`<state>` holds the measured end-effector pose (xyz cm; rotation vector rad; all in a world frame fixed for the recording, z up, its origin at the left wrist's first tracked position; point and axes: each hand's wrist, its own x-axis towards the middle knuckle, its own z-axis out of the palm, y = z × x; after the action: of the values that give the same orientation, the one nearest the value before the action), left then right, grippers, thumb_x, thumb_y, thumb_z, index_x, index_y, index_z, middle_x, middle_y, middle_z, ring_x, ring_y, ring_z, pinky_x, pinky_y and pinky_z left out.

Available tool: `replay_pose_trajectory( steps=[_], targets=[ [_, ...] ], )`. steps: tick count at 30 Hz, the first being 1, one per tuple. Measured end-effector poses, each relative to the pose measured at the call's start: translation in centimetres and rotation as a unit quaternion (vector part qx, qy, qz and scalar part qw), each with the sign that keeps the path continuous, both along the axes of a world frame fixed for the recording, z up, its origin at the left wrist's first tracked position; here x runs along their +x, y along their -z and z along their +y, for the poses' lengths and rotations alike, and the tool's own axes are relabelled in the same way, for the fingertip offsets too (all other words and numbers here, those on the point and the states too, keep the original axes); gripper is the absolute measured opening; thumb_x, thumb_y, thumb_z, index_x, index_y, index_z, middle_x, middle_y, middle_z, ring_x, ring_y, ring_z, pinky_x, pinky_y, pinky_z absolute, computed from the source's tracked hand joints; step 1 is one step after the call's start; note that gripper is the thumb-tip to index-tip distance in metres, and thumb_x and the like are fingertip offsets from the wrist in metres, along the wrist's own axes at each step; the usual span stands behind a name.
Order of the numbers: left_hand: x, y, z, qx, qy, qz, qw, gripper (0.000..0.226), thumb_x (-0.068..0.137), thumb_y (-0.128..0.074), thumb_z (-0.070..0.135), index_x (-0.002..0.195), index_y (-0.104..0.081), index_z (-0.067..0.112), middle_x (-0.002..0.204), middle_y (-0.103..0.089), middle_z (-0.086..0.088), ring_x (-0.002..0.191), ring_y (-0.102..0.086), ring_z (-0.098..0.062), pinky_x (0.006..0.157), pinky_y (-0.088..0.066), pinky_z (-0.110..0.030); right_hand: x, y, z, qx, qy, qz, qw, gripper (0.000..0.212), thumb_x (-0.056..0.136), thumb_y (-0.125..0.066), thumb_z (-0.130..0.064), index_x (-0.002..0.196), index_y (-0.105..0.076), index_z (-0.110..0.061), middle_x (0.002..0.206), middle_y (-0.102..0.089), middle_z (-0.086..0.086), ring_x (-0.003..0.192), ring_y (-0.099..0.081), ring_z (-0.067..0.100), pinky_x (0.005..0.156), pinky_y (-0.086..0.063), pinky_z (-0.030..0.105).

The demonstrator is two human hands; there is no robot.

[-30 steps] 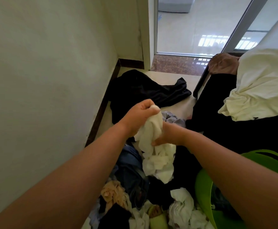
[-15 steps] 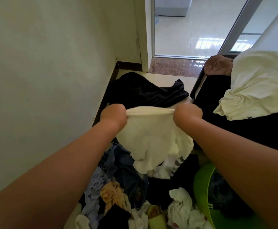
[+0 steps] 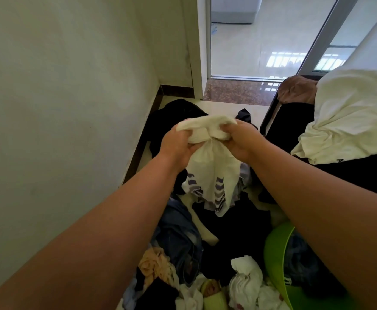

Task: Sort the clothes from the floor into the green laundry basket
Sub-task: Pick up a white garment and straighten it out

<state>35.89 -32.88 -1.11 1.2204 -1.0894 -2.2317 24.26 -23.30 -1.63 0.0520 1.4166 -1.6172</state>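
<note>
Green basket (image 3: 275, 253) half hidden by right forearm, cream garment (image 3: 210, 162) with striped hem, bunched in left hand (image 3: 178, 145) and right hand (image 3: 239, 139), fingers gripping

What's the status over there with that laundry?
Both hands grip cream garment. Green basket lower right, path open.

The garment (image 3: 212, 162) hangs above the clothes pile (image 3: 183, 253), with the basket (image 3: 275, 253) to its right.
</note>
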Motion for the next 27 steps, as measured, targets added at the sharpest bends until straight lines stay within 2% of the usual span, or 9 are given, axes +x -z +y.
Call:
replay_pose_trajectory(
  steps=[3, 7, 10, 13, 17, 19, 23, 25, 27],
  targets=[
    [0.8, 0.3, -0.2, -0.290, 0.209, -0.157, 0.921, 0.059, 0.083, -0.054, -0.005, 0.138, -0.047, 0.013, 0.098, -0.059, 0.000, 0.093, -0.060, -0.021, 0.075, -0.054, -0.019, -0.3, -0.5, 0.9, 0.073, -0.188, 0.246, 0.948, 0.042, 0.085, -0.050, 0.006, 0.121, -0.056, -0.014, 0.108, -0.064, 0.006, 0.103, -0.062, 0.026, 0.090, -0.053, 0.039],
    [1.0, 1.2, 0.3, -0.532, 0.215, -0.315, 0.756, 0.046, 0.090, -0.045, 0.002, 0.130, -0.054, 0.021, 0.097, -0.058, 0.006, 0.085, -0.055, -0.012, 0.069, -0.039, -0.022, -0.6, -0.1, 1.0, 0.263, -0.299, 0.547, 0.736, 0.043, 0.089, -0.045, 0.003, 0.128, -0.051, -0.012, 0.123, -0.055, 0.006, 0.115, -0.053, 0.026, 0.078, -0.036, 0.028],
    [0.9, 1.8, 0.4, -0.580, 0.141, -0.376, 0.709, 0.019, 0.093, -0.045, 0.007, 0.083, -0.061, 0.011, 0.075, -0.060, -0.001, 0.065, -0.053, -0.016, 0.055, -0.034, -0.023, -0.9, 1.0, 1.2, 0.369, -0.272, 0.623, 0.634, 0.022, 0.088, -0.050, 0.000, 0.104, -0.063, -0.008, 0.103, -0.064, 0.011, 0.092, -0.059, 0.030, 0.067, -0.036, 0.032],
    [0.6, 1.5, 0.7, -0.618, 0.172, -0.433, 0.634, 0.034, 0.091, -0.046, 0.011, 0.059, -0.039, 0.018, 0.057, -0.042, 0.003, 0.051, -0.039, -0.013, 0.047, -0.024, -0.024, -0.9, 1.3, 1.5, 0.428, -0.281, 0.621, 0.593, 0.009, 0.089, -0.055, -0.005, 0.091, -0.064, -0.007, 0.098, -0.062, 0.010, 0.084, -0.055, 0.028, 0.066, -0.037, 0.033],
    [0.1, 1.5, 1.8, -0.646, 0.216, -0.475, 0.558, 0.029, 0.092, -0.044, 0.029, 0.065, -0.050, 0.019, 0.090, -0.052, -0.003, 0.091, -0.051, -0.029, 0.081, -0.040, -0.039, -0.7, 1.5, 2.1, 0.466, -0.293, 0.664, 0.506, 0.013, 0.090, -0.055, -0.022, 0.096, -0.064, -0.013, 0.118, -0.050, 0.011, 0.110, -0.046, 0.031, 0.085, -0.039, 0.037],
    [-0.4, 2.4, 2.4, -0.585, 0.236, -0.475, 0.613, 0.039, 0.095, -0.041, 0.035, 0.068, -0.057, 0.013, 0.092, -0.057, -0.007, 0.090, -0.055, -0.031, 0.083, -0.043, -0.042, -0.7, 1.5, 1.8, 0.464, -0.315, 0.605, 0.566, 0.016, 0.092, -0.049, -0.026, 0.092, -0.059, -0.014, 0.106, -0.056, 0.009, 0.094, -0.052, 0.026, 0.074, -0.038, 0.032],
    [-1.6, 3.1, 4.7, -0.297, 0.174, -0.317, 0.884, 0.036, 0.098, -0.040, 0.029, 0.072, -0.055, 0.009, 0.067, -0.049, -0.003, 0.067, -0.049, -0.022, 0.061, -0.037, -0.032, -0.6, 0.4, 0.1, 0.419, -0.300, 0.248, 0.821, 0.023, 0.097, -0.042, -0.026, 0.094, -0.054, -0.006, 0.077, -0.061, 0.009, 0.071, -0.063, 0.024, 0.058, -0.050, 0.031],
    [-1.3, 2.7, 6.4, -0.268, 0.185, -0.225, 0.918, 0.026, 0.097, -0.044, 0.026, 0.112, -0.056, 0.008, 0.082, -0.053, -0.001, 0.075, -0.050, -0.018, 0.065, -0.039, -0.030, -0.6, -0.1, -0.2, 0.354, -0.203, 0.137, 0.902, 0.021, 0.095, -0.051, -0.021, 0.104, -0.055, -0.002, 0.083, -0.063, 0.014, 0.087, -0.070, 0.029, 0.078, -0.059, 0.037],
    [-0.9, 3.0, 6.9, -0.300, 0.216, -0.188, 0.910, 0.058, 0.091, -0.057, 0.023, 0.140, -0.030, 0.012, 0.105, -0.056, -0.001, 0.089, -0.056, -0.018, 0.076, -0.047, -0.033, -1.0, -0.4, -0.1, 0.295, -0.110, 0.092, 0.945, 0.025, 0.089, -0.062, -0.022, 0.101, -0.056, -0.001, 0.092, -0.063, 0.016, 0.085, -0.068, 0.031, 0.079, -0.060, 0.042]
  ],
)
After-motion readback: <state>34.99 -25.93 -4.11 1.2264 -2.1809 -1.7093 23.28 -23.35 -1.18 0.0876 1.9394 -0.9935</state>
